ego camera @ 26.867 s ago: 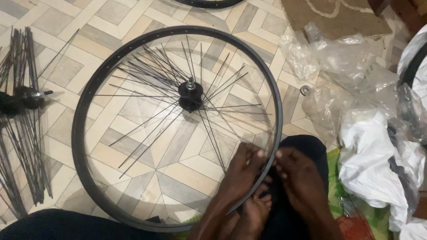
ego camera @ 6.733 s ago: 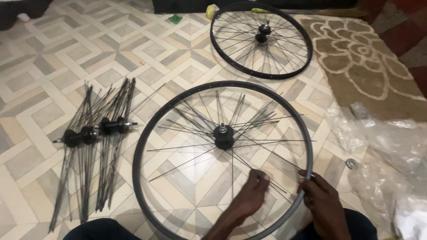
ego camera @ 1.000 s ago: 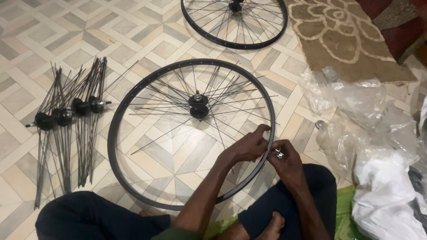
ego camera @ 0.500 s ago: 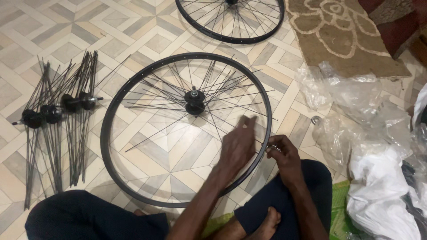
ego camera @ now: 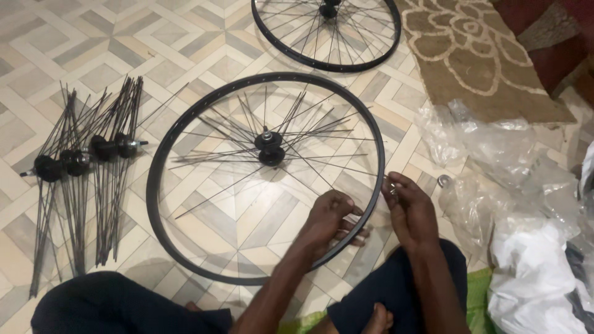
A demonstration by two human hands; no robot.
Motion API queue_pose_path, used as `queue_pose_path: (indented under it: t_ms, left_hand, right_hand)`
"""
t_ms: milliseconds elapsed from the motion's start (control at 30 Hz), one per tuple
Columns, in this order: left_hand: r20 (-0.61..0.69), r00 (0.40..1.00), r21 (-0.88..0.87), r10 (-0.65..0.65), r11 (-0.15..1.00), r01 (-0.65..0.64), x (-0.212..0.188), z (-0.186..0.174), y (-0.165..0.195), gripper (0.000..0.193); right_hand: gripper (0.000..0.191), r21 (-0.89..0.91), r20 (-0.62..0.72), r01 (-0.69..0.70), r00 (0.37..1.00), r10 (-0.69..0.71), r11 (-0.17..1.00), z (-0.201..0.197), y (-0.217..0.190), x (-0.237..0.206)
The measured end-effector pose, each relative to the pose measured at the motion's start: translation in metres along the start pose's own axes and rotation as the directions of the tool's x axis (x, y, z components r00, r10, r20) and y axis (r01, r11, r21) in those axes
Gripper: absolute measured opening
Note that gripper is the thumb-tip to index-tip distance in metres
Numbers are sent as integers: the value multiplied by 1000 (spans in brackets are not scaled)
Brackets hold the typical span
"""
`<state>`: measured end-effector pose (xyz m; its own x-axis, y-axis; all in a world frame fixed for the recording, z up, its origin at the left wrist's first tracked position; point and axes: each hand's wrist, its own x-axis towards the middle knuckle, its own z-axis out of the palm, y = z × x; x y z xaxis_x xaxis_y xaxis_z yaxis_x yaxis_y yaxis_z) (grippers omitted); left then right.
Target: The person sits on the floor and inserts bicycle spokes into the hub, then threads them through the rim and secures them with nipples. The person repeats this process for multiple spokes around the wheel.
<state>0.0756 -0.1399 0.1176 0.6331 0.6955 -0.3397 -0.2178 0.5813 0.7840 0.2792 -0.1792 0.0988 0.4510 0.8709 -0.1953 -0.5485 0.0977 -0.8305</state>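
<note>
Lowered since half a second ago, the left hand (ego camera: 331,218) is now curling its fingers around thin steel spokes just inside the round black metal wheel rim (ego camera: 162,142), which is lying flat on the glossy patterned floor tiles (ego camera: 62,37). Just outside that rim, the right hand (ego camera: 408,207) is pinching a small silvery piece between fingertips. Loose spokes are fanning from the black hub (ego camera: 270,148). Spoked hubs (ego camera: 86,158) are lying in a bundle at left, a second finished wheel (ego camera: 326,32) beyond, crinkled clear plastic bags (ego camera: 495,161) at right.
</note>
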Motion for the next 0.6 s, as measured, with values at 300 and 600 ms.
queue_pose_path:
  t_ms: [300, 600]
  left_hand:
    - [-152, 983, -175, 100, 976, -126, 56, 14, -17, 20]
    - [-35, 998, -223, 57, 973, -64, 53, -6, -17, 19]
  right_hand:
    - [23, -231, -251, -58, 968, -2, 971, -12, 13, -20]
    - [26, -129, -136, -59, 990, 42, 990, -30, 38, -20]
